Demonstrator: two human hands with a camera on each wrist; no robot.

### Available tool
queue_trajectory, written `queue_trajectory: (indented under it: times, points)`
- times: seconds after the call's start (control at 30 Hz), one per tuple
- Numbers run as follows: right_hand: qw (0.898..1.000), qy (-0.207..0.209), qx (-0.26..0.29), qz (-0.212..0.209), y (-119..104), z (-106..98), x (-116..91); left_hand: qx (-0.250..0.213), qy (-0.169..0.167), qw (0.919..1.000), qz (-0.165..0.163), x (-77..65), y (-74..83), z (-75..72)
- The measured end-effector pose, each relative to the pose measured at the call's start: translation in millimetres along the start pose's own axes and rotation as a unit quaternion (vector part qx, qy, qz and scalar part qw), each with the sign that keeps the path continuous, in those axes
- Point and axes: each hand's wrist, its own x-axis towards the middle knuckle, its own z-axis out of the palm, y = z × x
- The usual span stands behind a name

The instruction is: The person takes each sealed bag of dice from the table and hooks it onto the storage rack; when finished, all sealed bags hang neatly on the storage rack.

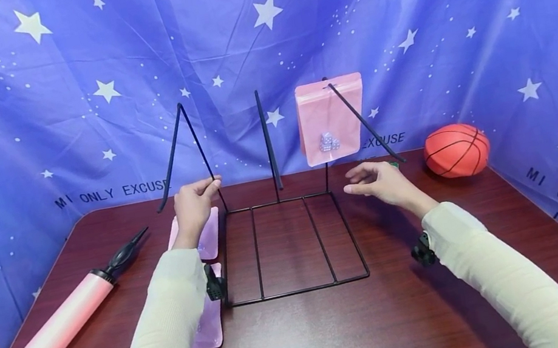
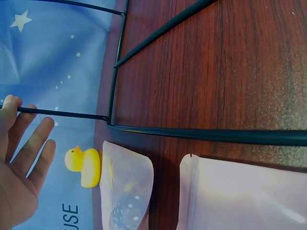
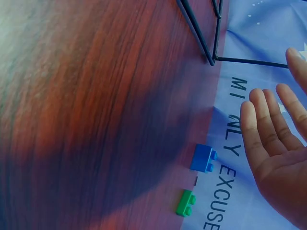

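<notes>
A black wire display rack (image 1: 299, 292) stands on the table, with three upright posts and prongs slanting forward. My left hand (image 1: 193, 210) pinches its left post between thumb and index finger; the other fingers spread loosely in the left wrist view. Beside the right post, my right hand (image 1: 383, 184) holds nothing, its fingers relaxed. From the right prong hangs a pink pouch (image 1: 332, 113) with dice showing through its front. Two more pouches lie left of the rack, partly hidden by my left arm: a far pouch (image 2: 127, 191) with dice and a near pouch (image 2: 244, 196).
A pink hand pump (image 1: 64, 330) lies at the left. An orange toy basketball (image 1: 457, 150) sits at the back right. Along the back edge are a yellow rubber duck (image 2: 86, 165), a blue toy block (image 3: 202, 158) and a green toy block (image 3: 184, 203). A starry blue curtain (image 1: 212, 37) hangs behind.
</notes>
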Motion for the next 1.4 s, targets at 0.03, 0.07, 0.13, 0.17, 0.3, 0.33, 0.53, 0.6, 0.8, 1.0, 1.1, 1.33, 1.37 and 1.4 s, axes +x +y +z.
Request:
queue_trajectory:
  times: [0.03, 0.07, 0.13, 0.17, 0.3, 0.33, 0.53, 0.6, 0.8, 1.0, 1.1, 1.33, 1.37, 1.4]
  points:
    - [1.000, 0.000, 0.003, 0.002, 0, 1, 2, -0.002, 0.000, 1.0000, -0.001, -0.1, 0.1, -0.2]
    - [1.000, -0.002, 0.007, 0.005, 0, 1, 3, 0.001, 0.000, 1.0000, 0.001, 0.0, -0.1, -0.3]
    - [1.000, -0.005, 0.011, 0.010, 0, 3, 6, 0.003, -0.001, 1.0000, 0.003, 0.1, -0.4, -0.8]
    - [1.000, -0.007, 0.014, 0.013, 0, 4, 7, 0.004, -0.002, 1.0000, 0.002, 0.1, -0.9, -1.0]
    - [1.000, -0.014, 0.017, 0.021, 0, 7, 12, 0.002, -0.014, 0.9999, -0.005, -0.3, -3.5, -1.6]
    - [0.999, -0.014, 0.015, 0.024, 1, 8, 13, 0.002, -0.017, 0.9998, -0.006, -0.3, -4.2, -1.7]
    - [0.999, -0.010, 0.016, 0.034, 2, 14, 21, -0.005, -0.032, 0.9995, -0.003, -1.2, -8.1, -5.4]
    - [0.999, -0.005, 0.016, 0.038, 3, 15, 23, -0.010, -0.039, 0.9992, -0.004, -2.2, -9.1, -7.4]
    - [0.998, 0.012, 0.023, 0.052, 6, 18, 28, -0.027, -0.061, 0.9977, -0.014, -5.6, -9.9, -13.4]
    - [0.998, 0.007, 0.024, 0.059, 8, 21, 33, -0.037, -0.077, 0.9962, -0.015, -10.6, -12.6, -20.6]
    - [0.998, 0.002, 0.032, 0.059, 9, 23, 36, -0.059, -0.078, 0.9950, -0.020, -13.2, -14.5, -25.5]
    - [0.997, -0.005, 0.028, 0.066, 10, 29, 42, -0.044, -0.088, 0.9949, -0.022, -23.0, -14.1, -36.3]
    - [0.997, -0.006, 0.028, 0.068, 11, 30, 43, -0.040, -0.091, 0.9948, -0.022, -25.0, -13.8, -38.1]
    - [0.997, -0.007, 0.030, 0.069, 11, 30, 43, -0.035, -0.091, 0.9950, -0.021, -27.0, -13.4, -39.9]
